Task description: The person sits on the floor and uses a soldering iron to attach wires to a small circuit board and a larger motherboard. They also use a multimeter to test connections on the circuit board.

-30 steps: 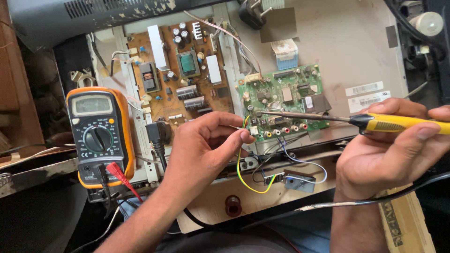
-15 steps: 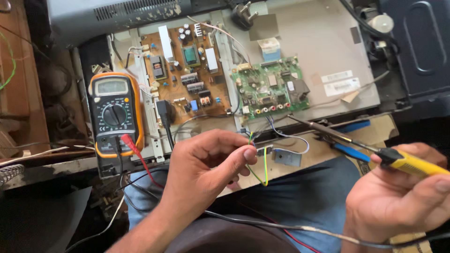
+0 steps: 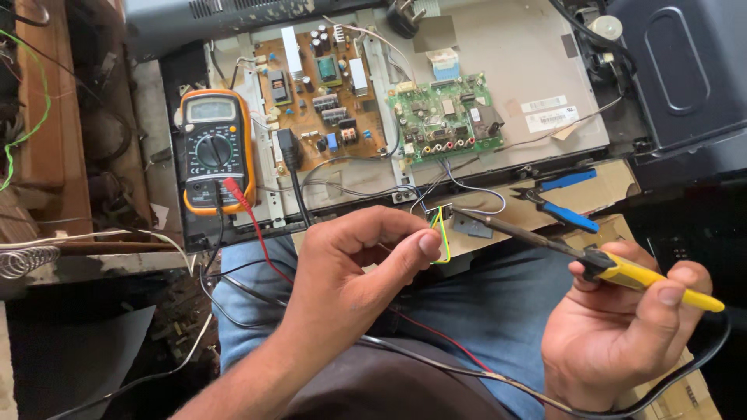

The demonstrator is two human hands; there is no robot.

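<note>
My right hand grips a soldering iron with a yellow handle; its dark tip reaches left to a small part at the ends of the yellow-green wires. My left hand pinches those wires between thumb and fingers, just below the metal chassis edge. Behind them lie a green circuit board and a brown power board, both mounted on the grey chassis.
An orange multimeter with a red and a black lead stands left of the boards. Blue-handled pliers lie on cardboard at the right. A black casing fills the top right. A wire coil sits far left.
The view pulled back and down. Both hands dropped toward my lap, away from the green board. The iron's tip swung from the board's lower edge to the wires pinched in my left hand.
</note>
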